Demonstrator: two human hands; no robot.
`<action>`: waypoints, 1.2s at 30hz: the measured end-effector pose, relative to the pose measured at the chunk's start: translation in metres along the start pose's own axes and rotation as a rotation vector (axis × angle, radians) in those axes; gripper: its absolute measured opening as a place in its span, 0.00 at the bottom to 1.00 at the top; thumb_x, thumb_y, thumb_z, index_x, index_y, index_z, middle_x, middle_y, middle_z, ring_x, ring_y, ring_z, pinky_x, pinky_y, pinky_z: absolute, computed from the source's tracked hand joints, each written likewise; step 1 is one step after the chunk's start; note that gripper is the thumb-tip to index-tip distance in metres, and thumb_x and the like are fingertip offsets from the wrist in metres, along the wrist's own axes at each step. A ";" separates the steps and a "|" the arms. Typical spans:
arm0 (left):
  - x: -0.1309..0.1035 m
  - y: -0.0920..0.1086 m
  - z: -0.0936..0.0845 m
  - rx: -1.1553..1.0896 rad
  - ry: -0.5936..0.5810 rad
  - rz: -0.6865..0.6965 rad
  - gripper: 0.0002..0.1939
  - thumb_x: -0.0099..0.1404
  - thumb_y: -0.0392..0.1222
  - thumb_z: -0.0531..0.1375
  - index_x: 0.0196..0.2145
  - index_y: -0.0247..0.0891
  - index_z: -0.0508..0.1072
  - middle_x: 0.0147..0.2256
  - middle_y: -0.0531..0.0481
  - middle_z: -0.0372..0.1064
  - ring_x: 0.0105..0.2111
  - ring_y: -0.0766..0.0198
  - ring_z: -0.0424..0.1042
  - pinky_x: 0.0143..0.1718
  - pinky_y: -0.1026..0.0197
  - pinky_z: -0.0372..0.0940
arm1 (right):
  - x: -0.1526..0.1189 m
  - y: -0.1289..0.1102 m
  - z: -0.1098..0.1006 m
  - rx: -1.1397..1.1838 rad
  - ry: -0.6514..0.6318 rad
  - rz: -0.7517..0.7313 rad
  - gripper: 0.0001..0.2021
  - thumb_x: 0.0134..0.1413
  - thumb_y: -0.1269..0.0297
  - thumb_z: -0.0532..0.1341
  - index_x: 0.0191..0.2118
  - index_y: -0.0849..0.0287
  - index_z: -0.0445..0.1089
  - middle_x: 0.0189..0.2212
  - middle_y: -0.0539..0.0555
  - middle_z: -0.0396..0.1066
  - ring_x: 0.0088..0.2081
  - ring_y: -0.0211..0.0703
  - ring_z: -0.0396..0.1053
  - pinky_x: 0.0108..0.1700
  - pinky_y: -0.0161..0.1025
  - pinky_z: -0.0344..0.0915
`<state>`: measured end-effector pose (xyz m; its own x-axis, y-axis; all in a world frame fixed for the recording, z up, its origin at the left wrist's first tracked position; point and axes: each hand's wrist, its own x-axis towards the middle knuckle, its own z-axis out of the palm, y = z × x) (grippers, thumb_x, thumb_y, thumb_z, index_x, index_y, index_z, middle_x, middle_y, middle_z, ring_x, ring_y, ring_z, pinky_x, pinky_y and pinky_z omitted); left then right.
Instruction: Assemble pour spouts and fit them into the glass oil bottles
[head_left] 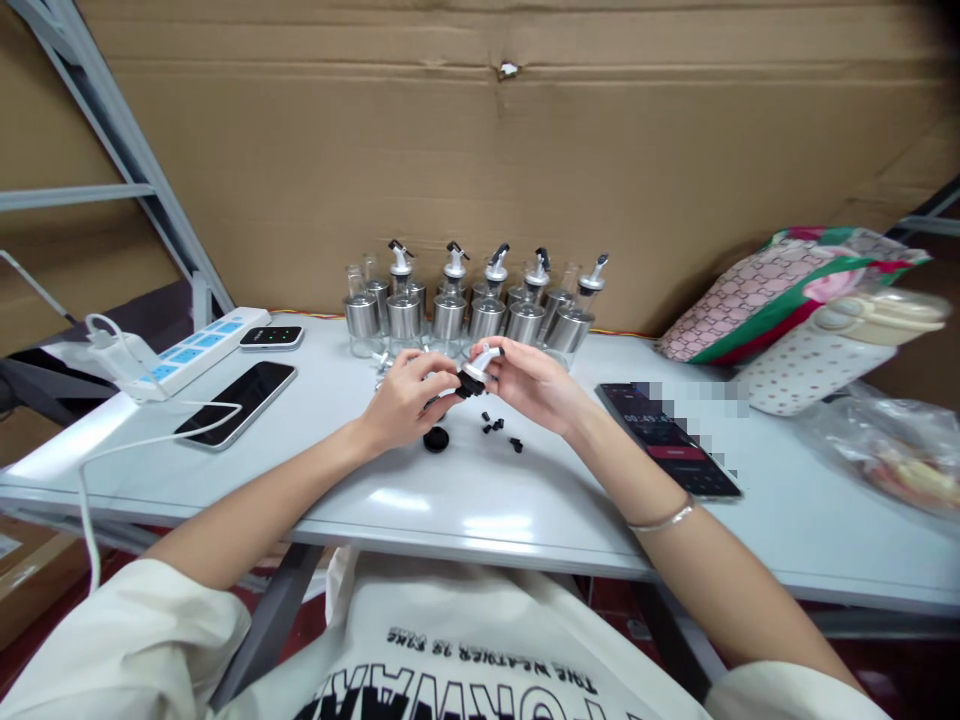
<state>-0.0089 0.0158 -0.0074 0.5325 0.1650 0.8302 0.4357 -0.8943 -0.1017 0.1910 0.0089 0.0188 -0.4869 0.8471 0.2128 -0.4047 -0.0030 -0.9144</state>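
Between my two hands is a silver bottle pourer (478,370) with a black stopper base and a small black tip. My left hand (409,400) pinches the black base from the left. On the other side, the fingers of my right hand (536,388) close around the silver top. Below them on the table lie a round black cap (436,439) and several small black pieces (495,425). Some silver pourer parts (382,365) show partly behind my left hand. Behind my hands stand several glass bottles with steel sleeves (448,318), some with pourers fitted on top.
At the left are a power strip (202,350), a phone with a white cable (238,404) and a small device (272,338). To the right lie another phone (667,440), a dotted bottle (832,350), a patterned bag (780,290) and a plastic bag (900,450). Cardboard (420,150) stands behind.
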 end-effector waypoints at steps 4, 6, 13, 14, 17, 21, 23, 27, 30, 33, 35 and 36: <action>0.000 0.000 0.000 -0.081 0.017 -0.060 0.07 0.66 0.37 0.57 0.43 0.40 0.64 0.43 0.44 0.65 0.44 0.60 0.68 0.42 0.57 0.65 | 0.000 -0.001 0.001 0.046 -0.005 0.008 0.09 0.49 0.58 0.66 0.34 0.57 0.74 0.34 0.51 0.67 0.36 0.37 0.65 0.40 0.33 0.66; 0.000 0.000 0.000 -0.141 0.012 -0.071 0.14 0.66 0.37 0.56 0.49 0.40 0.60 0.47 0.42 0.64 0.47 0.58 0.67 0.45 0.55 0.66 | 0.000 -0.001 0.001 0.049 -0.004 0.010 0.10 0.48 0.58 0.67 0.34 0.57 0.74 0.34 0.51 0.67 0.37 0.38 0.65 0.40 0.34 0.65; 0.001 -0.002 -0.006 -0.115 -0.143 -0.009 0.23 0.68 0.38 0.53 0.59 0.44 0.56 0.49 0.41 0.65 0.49 0.57 0.67 0.47 0.54 0.64 | 0.000 0.002 -0.003 0.053 -0.001 0.051 0.12 0.46 0.58 0.68 0.36 0.59 0.73 0.36 0.52 0.69 0.39 0.38 0.66 0.44 0.35 0.65; 0.001 -0.002 -0.007 -0.100 -0.148 -0.001 0.22 0.68 0.38 0.53 0.59 0.44 0.56 0.49 0.41 0.66 0.48 0.56 0.68 0.46 0.54 0.64 | 0.001 0.002 -0.003 0.053 -0.005 0.058 0.12 0.46 0.58 0.68 0.36 0.59 0.73 0.35 0.52 0.69 0.38 0.38 0.66 0.44 0.35 0.65; 0.002 -0.002 -0.008 -0.067 -0.144 0.017 0.20 0.68 0.39 0.54 0.57 0.42 0.58 0.48 0.42 0.67 0.46 0.57 0.68 0.45 0.55 0.63 | 0.001 0.002 -0.003 0.045 -0.023 0.072 0.12 0.46 0.57 0.68 0.35 0.59 0.74 0.33 0.52 0.70 0.37 0.38 0.67 0.43 0.34 0.65; 0.003 -0.002 -0.010 -0.025 -0.119 0.054 0.18 0.68 0.40 0.53 0.55 0.40 0.60 0.46 0.41 0.69 0.44 0.58 0.69 0.44 0.56 0.61 | 0.000 0.001 -0.002 0.019 -0.022 0.071 0.12 0.47 0.57 0.68 0.35 0.58 0.73 0.34 0.52 0.70 0.38 0.38 0.67 0.43 0.35 0.66; 0.003 -0.002 -0.009 -0.013 -0.107 0.085 0.18 0.67 0.40 0.53 0.54 0.39 0.60 0.46 0.41 0.69 0.44 0.58 0.69 0.44 0.56 0.61 | 0.000 0.001 -0.001 -0.003 -0.014 0.074 0.12 0.48 0.56 0.67 0.35 0.58 0.73 0.34 0.52 0.70 0.38 0.39 0.67 0.44 0.36 0.66; 0.002 -0.004 -0.008 -0.001 -0.117 0.119 0.18 0.68 0.39 0.52 0.55 0.38 0.59 0.46 0.40 0.70 0.45 0.58 0.69 0.45 0.55 0.59 | 0.000 0.001 -0.002 0.010 -0.017 0.080 0.12 0.47 0.56 0.67 0.35 0.58 0.74 0.35 0.52 0.71 0.38 0.38 0.68 0.44 0.36 0.66; 0.001 -0.005 -0.007 0.019 -0.142 0.113 0.18 0.69 0.38 0.50 0.55 0.38 0.59 0.47 0.41 0.70 0.46 0.58 0.70 0.47 0.54 0.57 | 0.001 0.002 -0.002 0.024 -0.017 0.079 0.12 0.47 0.57 0.67 0.35 0.59 0.74 0.35 0.52 0.70 0.37 0.37 0.68 0.43 0.34 0.67; 0.001 -0.005 -0.008 0.044 -0.149 0.113 0.17 0.69 0.37 0.49 0.55 0.37 0.59 0.48 0.40 0.70 0.46 0.59 0.70 0.47 0.54 0.56 | 0.001 0.002 -0.002 0.016 -0.004 0.082 0.11 0.49 0.58 0.66 0.35 0.59 0.73 0.35 0.52 0.71 0.36 0.37 0.69 0.43 0.35 0.67; 0.001 -0.006 -0.008 0.071 -0.158 0.118 0.17 0.70 0.38 0.49 0.55 0.37 0.58 0.48 0.39 0.71 0.45 0.59 0.71 0.46 0.55 0.55 | 0.001 0.002 -0.001 0.011 0.002 0.090 0.10 0.49 0.58 0.66 0.35 0.59 0.73 0.34 0.52 0.71 0.36 0.38 0.69 0.44 0.36 0.67; 0.002 -0.006 -0.009 0.086 -0.165 0.117 0.17 0.70 0.39 0.49 0.55 0.37 0.58 0.48 0.39 0.71 0.45 0.59 0.72 0.46 0.55 0.54 | 0.001 0.002 -0.001 0.012 0.003 0.095 0.10 0.50 0.58 0.66 0.35 0.59 0.73 0.34 0.52 0.71 0.36 0.38 0.69 0.44 0.36 0.67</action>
<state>-0.0167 0.0175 -0.0006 0.6917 0.1347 0.7095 0.4205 -0.8739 -0.2440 0.1905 0.0098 0.0172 -0.5214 0.8441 0.1247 -0.3665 -0.0896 -0.9261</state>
